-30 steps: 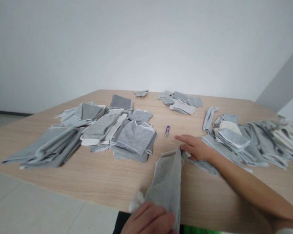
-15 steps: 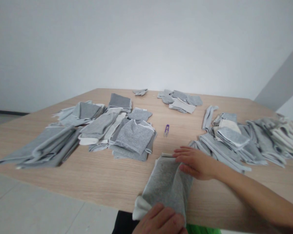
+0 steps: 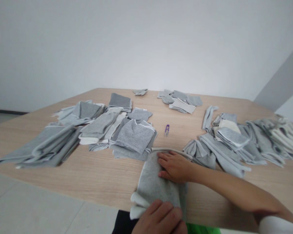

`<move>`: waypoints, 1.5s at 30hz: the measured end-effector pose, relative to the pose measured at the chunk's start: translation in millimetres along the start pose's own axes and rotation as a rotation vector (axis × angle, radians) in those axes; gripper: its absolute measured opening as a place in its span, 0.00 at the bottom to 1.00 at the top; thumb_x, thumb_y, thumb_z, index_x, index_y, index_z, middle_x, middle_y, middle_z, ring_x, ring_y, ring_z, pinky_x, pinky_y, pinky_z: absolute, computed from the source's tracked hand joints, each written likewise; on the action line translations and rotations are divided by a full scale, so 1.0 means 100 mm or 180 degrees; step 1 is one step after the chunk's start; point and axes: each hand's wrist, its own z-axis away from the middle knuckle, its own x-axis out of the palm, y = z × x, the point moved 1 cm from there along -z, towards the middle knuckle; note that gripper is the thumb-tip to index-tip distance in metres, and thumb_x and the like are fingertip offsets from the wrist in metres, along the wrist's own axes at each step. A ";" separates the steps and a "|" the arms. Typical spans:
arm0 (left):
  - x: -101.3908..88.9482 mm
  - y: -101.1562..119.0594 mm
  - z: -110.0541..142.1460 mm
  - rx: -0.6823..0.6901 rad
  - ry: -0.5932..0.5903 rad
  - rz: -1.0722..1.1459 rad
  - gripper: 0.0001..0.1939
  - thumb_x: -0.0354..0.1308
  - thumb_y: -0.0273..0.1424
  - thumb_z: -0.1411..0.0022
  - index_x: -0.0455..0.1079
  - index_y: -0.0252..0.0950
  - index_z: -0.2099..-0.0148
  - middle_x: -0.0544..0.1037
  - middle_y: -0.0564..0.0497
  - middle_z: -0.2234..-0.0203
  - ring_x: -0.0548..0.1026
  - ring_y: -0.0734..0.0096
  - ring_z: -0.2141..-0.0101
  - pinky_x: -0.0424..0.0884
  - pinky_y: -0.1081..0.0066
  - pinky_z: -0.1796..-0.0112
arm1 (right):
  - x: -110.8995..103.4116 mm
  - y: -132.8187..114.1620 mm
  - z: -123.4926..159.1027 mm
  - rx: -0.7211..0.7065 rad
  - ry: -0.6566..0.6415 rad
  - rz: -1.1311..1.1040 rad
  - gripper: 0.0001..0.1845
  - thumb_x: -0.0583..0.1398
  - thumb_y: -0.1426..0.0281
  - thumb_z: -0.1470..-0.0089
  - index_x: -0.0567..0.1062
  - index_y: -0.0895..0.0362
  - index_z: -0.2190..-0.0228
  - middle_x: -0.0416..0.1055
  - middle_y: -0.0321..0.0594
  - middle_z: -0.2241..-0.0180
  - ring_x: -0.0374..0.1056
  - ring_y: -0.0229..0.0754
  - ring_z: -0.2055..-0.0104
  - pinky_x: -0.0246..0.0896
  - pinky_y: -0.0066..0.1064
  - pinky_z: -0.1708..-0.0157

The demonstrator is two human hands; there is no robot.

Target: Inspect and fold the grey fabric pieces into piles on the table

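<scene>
On the tabletop point(image 3: 70, 188), a folded stack point(image 3: 46, 146) lies just inside the near edge, toward the left. Bare wood runs from it along that edge to the grey cloth point(image 3: 153, 183), whose near end reaches past the edge; its far side comes close to the central pile point(image 3: 134, 136). The left hand point(image 3: 161, 219) has its fingers curled closed over that near end, thumb hidden. Purple snips point(image 3: 166, 130) have wood around them. The right hand point(image 3: 174, 166) presses flat, fingers slightly spread, gripping nothing. Crumpled pieces point(image 3: 201, 152) crowd its right.
</scene>
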 end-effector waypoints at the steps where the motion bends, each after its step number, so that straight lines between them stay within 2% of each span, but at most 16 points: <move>1: 0.00 -0.01 -0.01 0.0028 -0.0029 0.0001 0.10 0.46 0.23 0.33 0.65 0.38 0.66 0.73 0.57 0.77 0.70 0.75 0.76 0.65 0.71 0.73 | 0.02 0.00 -0.04 -0.0051 0.0003 -0.0024 0.27 0.51 0.57 0.36 0.71 0.64 0.47 0.61 0.60 0.39 0.63 0.58 0.39 0.57 0.56 0.42; 4: 0.04 -0.01 -0.04 0.0138 -0.0111 -0.0014 0.12 0.46 0.22 0.33 0.64 0.38 0.68 0.74 0.56 0.75 0.71 0.75 0.74 0.63 0.71 0.73 | 0.05 0.04 -0.11 -0.0153 0.0027 -0.0062 0.23 0.52 0.60 0.36 0.72 0.63 0.49 0.62 0.57 0.39 0.62 0.57 0.39 0.59 0.53 0.42; 6: 0.09 0.00 -0.03 0.0169 -0.0026 0.0001 0.13 0.45 0.23 0.32 0.64 0.38 0.69 0.73 0.57 0.77 0.70 0.76 0.75 0.62 0.70 0.74 | 0.05 0.09 -0.12 -0.0122 0.0085 -0.0071 0.18 0.54 0.63 0.37 0.74 0.62 0.53 0.65 0.55 0.41 0.61 0.55 0.39 0.58 0.49 0.41; 8: 0.16 0.02 -0.02 0.0196 0.0101 -0.0018 0.14 0.45 0.23 0.32 0.64 0.37 0.70 0.71 0.58 0.79 0.68 0.77 0.77 0.60 0.70 0.75 | 0.03 0.15 -0.10 0.0114 0.0137 -0.0047 0.15 0.55 0.66 0.38 0.76 0.61 0.55 0.66 0.54 0.42 0.59 0.53 0.37 0.56 0.47 0.39; 11: 0.28 0.06 -0.02 0.0325 0.0314 -0.0145 0.15 0.47 0.23 0.33 0.62 0.38 0.73 0.68 0.59 0.82 0.63 0.77 0.80 0.56 0.69 0.77 | -0.03 0.24 -0.10 0.0662 0.0158 0.0018 0.15 0.53 0.69 0.38 0.74 0.62 0.53 0.64 0.55 0.41 0.58 0.54 0.37 0.55 0.46 0.40; 16: 0.47 0.11 -0.03 0.0429 0.0531 -0.0237 0.15 0.49 0.22 0.35 0.60 0.38 0.76 0.64 0.58 0.84 0.62 0.77 0.81 0.54 0.69 0.77 | -0.10 0.28 -0.18 0.1117 -0.0047 -0.0036 0.18 0.56 0.66 0.41 0.73 0.64 0.54 0.74 0.58 0.54 0.70 0.56 0.49 0.63 0.45 0.50; 19: 0.54 0.13 -0.03 0.0354 0.0578 -0.0209 0.15 0.49 0.21 0.37 0.60 0.37 0.76 0.65 0.58 0.85 0.62 0.77 0.81 0.54 0.69 0.78 | -0.11 0.29 -0.25 0.1201 -0.0245 -0.0147 0.17 0.56 0.67 0.43 0.74 0.63 0.55 0.76 0.58 0.56 0.73 0.55 0.54 0.65 0.43 0.55; 22: 0.55 0.14 -0.03 0.0342 0.0575 -0.0286 0.14 0.49 0.20 0.38 0.60 0.38 0.76 0.65 0.58 0.84 0.62 0.77 0.82 0.53 0.69 0.79 | -0.11 0.34 -0.32 0.1276 -0.0384 -0.0297 0.16 0.57 0.66 0.47 0.76 0.63 0.60 0.77 0.58 0.59 0.74 0.54 0.59 0.65 0.39 0.60; 25: 0.49 0.10 -0.03 0.0449 0.0477 -0.0386 0.13 0.51 0.20 0.39 0.61 0.38 0.74 0.66 0.58 0.83 0.64 0.76 0.81 0.54 0.69 0.78 | -0.14 0.39 -0.36 0.1321 -0.0324 -0.0474 0.16 0.59 0.64 0.50 0.76 0.63 0.64 0.77 0.57 0.61 0.73 0.51 0.62 0.63 0.35 0.64; 28: 0.32 0.02 -0.04 0.0409 0.0325 -0.0406 0.09 0.49 0.21 0.37 0.68 0.37 0.66 0.74 0.56 0.78 0.70 0.73 0.78 0.58 0.69 0.77 | -0.18 0.39 -0.34 0.1249 -0.0100 -0.0695 0.14 0.58 0.67 0.50 0.74 0.62 0.63 0.76 0.52 0.61 0.70 0.46 0.64 0.60 0.32 0.65; 31: 0.11 -0.07 -0.07 0.0085 0.0232 -0.0333 0.14 0.43 0.23 0.33 0.70 0.34 0.56 0.79 0.51 0.71 0.75 0.69 0.73 0.67 0.69 0.73 | -0.23 0.31 -0.26 0.1043 0.0083 -0.0972 0.12 0.57 0.71 0.51 0.72 0.60 0.63 0.75 0.44 0.64 0.67 0.41 0.66 0.59 0.29 0.66; 35: -0.08 -0.18 -0.12 -0.0261 0.0119 -0.0457 0.15 0.43 0.22 0.34 0.70 0.34 0.54 0.80 0.48 0.65 0.77 0.65 0.67 0.74 0.68 0.68 | -0.29 0.14 -0.09 0.0639 0.0294 -0.1447 0.14 0.58 0.74 0.54 0.71 0.58 0.62 0.72 0.36 0.67 0.65 0.38 0.67 0.58 0.26 0.68; 38: -0.12 -0.24 -0.17 -0.0336 0.0125 -0.0637 0.14 0.45 0.23 0.35 0.71 0.36 0.55 0.80 0.47 0.63 0.78 0.65 0.66 0.76 0.67 0.67 | -0.32 0.03 0.03 0.0290 0.0452 -0.2058 0.12 0.59 0.73 0.53 0.72 0.59 0.63 0.69 0.33 0.72 0.62 0.35 0.72 0.56 0.25 0.72; 41: -0.12 -0.29 -0.22 -0.0500 0.0096 -0.0684 0.11 0.49 0.25 0.35 0.71 0.36 0.54 0.79 0.45 0.59 0.78 0.62 0.60 0.78 0.64 0.62 | -0.34 -0.02 0.12 0.0011 0.0311 -0.2425 0.12 0.58 0.74 0.53 0.73 0.60 0.64 0.67 0.31 0.76 0.59 0.33 0.75 0.53 0.23 0.76; 45: -0.13 -0.32 -0.23 -0.0531 0.0101 -0.0852 0.13 0.50 0.23 0.37 0.72 0.35 0.53 0.79 0.42 0.56 0.78 0.60 0.57 0.78 0.62 0.60 | -0.41 -0.04 0.16 -0.0290 0.0111 -0.2764 0.13 0.56 0.75 0.51 0.74 0.60 0.61 0.70 0.33 0.72 0.61 0.33 0.73 0.57 0.23 0.74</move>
